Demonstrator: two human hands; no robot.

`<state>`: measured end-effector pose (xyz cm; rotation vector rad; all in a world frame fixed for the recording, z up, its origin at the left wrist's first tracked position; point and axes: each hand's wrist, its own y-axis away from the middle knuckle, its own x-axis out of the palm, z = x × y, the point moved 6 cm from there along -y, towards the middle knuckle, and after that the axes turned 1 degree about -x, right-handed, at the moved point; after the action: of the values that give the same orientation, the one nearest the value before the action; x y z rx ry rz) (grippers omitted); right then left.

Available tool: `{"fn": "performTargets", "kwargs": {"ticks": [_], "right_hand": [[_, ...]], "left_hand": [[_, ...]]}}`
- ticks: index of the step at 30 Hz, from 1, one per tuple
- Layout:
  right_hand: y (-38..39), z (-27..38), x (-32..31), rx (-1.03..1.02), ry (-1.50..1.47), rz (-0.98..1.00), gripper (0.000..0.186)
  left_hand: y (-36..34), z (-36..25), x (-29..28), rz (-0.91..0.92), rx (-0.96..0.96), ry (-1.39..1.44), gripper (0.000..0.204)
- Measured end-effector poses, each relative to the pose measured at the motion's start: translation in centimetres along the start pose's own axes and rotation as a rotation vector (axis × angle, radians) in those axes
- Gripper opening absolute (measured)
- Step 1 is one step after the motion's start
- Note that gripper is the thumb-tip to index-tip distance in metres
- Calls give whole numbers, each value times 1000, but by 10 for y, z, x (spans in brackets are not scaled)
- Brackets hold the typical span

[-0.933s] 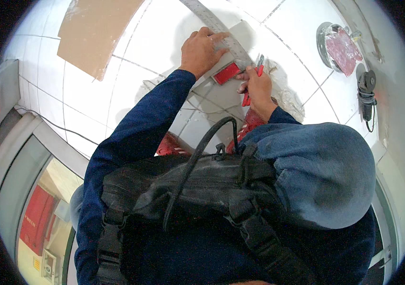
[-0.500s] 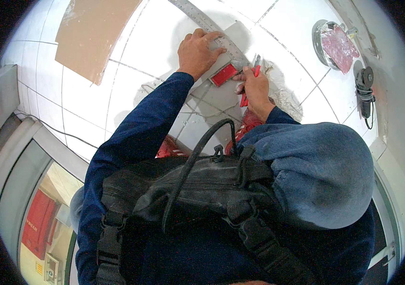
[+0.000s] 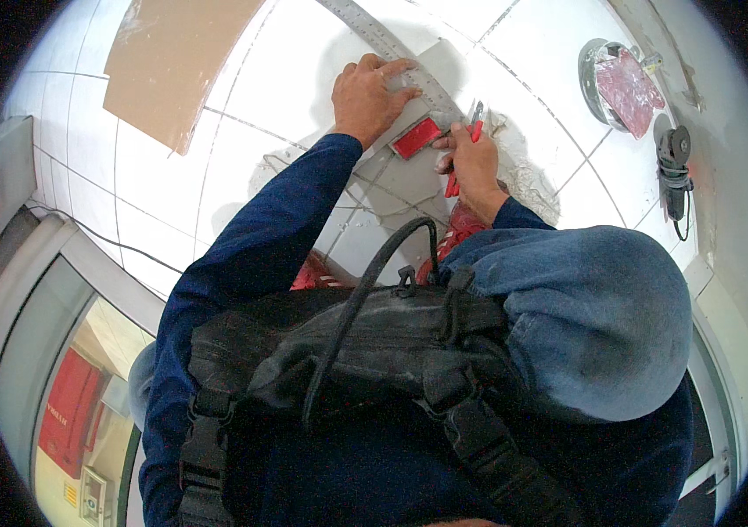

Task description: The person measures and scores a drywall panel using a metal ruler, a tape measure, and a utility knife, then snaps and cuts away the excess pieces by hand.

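Observation:
My left hand (image 3: 372,101) presses on a long steel ruler (image 3: 353,22) that lies across a pale grey strip on the floor, its fingers spread along the ruler and its thumb near the edge. Closed in my right hand (image 3: 471,162) is a red-handled tool (image 3: 477,130) with a narrow metal tip pointing away from me, beside the ruler's near end. A red rectangular block (image 3: 416,138) sits between both hands. Whether the tool's tip touches anything I cannot tell. Crumpled whitish material (image 3: 523,189) lies just right of my right hand.
Brown board (image 3: 168,75) lies front left. At right, a round metal piece with red wrapping (image 3: 624,88) and an angle grinder (image 3: 675,162) lie by the wall. A cable (image 3: 106,233) runs along the left near a framed glass panel (image 3: 40,325). My red shoes (image 3: 457,224) are below my hands.

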<state>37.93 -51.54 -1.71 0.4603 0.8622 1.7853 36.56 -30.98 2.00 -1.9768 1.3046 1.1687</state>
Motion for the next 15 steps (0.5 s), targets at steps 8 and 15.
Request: {"fn": "performTargets", "kwargs": {"ticks": [8,15], "right_hand": [[2,6,1,-50,27,-25,33],[0,6,-2,-31,160,-28,29]], "left_hand": [[0,1,2,14,9,-8,42],[4,-1,5,-42,51,-25,41]]}}
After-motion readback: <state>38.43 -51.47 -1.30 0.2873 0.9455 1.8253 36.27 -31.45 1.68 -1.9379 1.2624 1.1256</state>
